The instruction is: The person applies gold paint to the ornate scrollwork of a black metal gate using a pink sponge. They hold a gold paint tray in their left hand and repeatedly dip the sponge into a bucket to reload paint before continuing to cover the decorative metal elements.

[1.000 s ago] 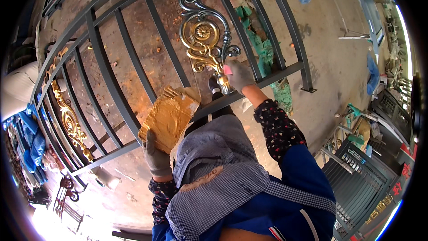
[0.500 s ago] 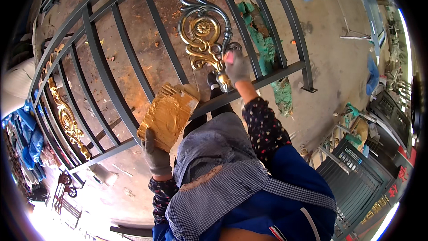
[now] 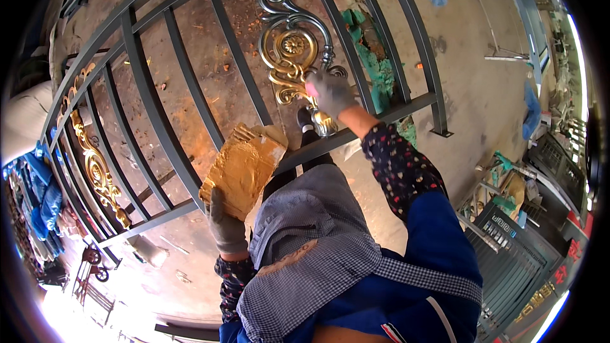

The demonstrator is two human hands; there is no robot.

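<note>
My left hand (image 3: 227,223), in a grey glove, grips the lower edge of a piece of cardboard (image 3: 241,168) thickly smeared with gold paint. Gloved too, my right hand (image 3: 334,93) pinches a small pink pad (image 3: 311,89), mostly hidden by the fingers, against the lower part of a scrolled metal ornament (image 3: 293,46). Gold colours the ornament's inner curls and rosette, while its outer scroll is dark silver. It is set between the bars of a dark grey metal railing (image 3: 181,67), whose lower rail passes in front of me.
A second gold ornament (image 3: 95,160) sits in the railing's left section. Green flaking scraps (image 3: 383,79) lie on the stained floor behind the bars. At the right lean dark metal panels (image 3: 508,260); blue cloth (image 3: 43,194) is heaped at the far left.
My right hand with the pink pad has shifted slightly left and down along the ornament, its elbow swinging outward. The cardboard in my left hand has moved slightly down and right.
</note>
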